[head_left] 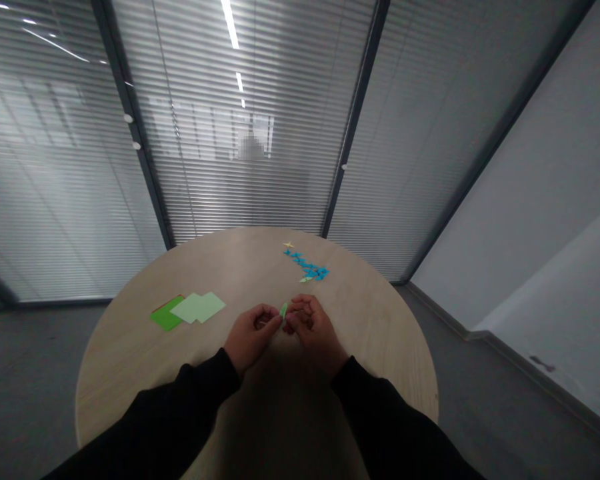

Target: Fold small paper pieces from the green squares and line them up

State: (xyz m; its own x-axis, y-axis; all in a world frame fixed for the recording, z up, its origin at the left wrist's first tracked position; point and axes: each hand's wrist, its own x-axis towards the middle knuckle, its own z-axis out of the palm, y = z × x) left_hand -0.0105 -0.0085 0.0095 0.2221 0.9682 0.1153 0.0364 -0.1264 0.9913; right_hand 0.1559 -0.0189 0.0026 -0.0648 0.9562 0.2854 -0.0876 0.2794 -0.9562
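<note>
Between my two hands is a small folded piece of light green paper (283, 311), held above the near middle of the round table. My left hand (255, 333) pinches its lower left side between thumb and fingertips. On the other side, my right hand (314, 328) has thumb and fingers closed at the paper's right edge, with the upper fingers curled. The fingers partly cover the paper, so its full shape is hidden.
The round wooden table (130, 360) carries flat square sheets of light green paper (199, 307) and green paper (167, 315) at left. Several small folded blue paper pieces (310, 269) lie beyond my right hand, with a yellowish one (289, 245) farthest away. Blinds (250, 193) stand behind.
</note>
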